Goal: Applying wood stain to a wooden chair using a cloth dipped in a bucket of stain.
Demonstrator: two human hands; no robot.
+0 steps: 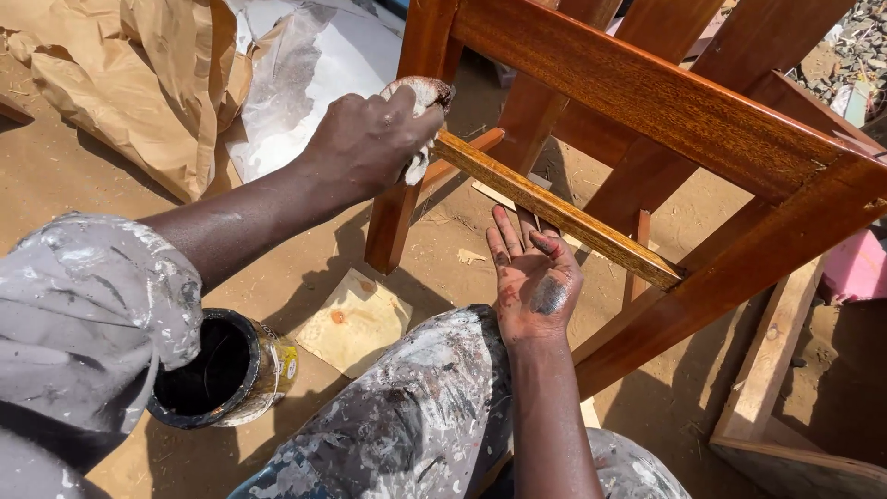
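Note:
My left hand [370, 140] is closed around a stained whitish rag [423, 96] and presses it against the upper end of a pale, unfinished wooden rung [554, 211] of a glossy red-brown wooden frame [647, 92]. My right hand [534, 277] is open, palm up with stained fingers, just under the middle of that rung and holding nothing. An open dark tin [222, 370] with dark liquid inside stands on the ground by my left knee.
Crumpled brown paper [139, 83] and a white sheet [323, 65] lie at the upper left. A square of thin board [356, 319] lies on the sandy ground. An unfinished wooden frame [776, 370] sits at the lower right, with gravel [855, 46] beyond.

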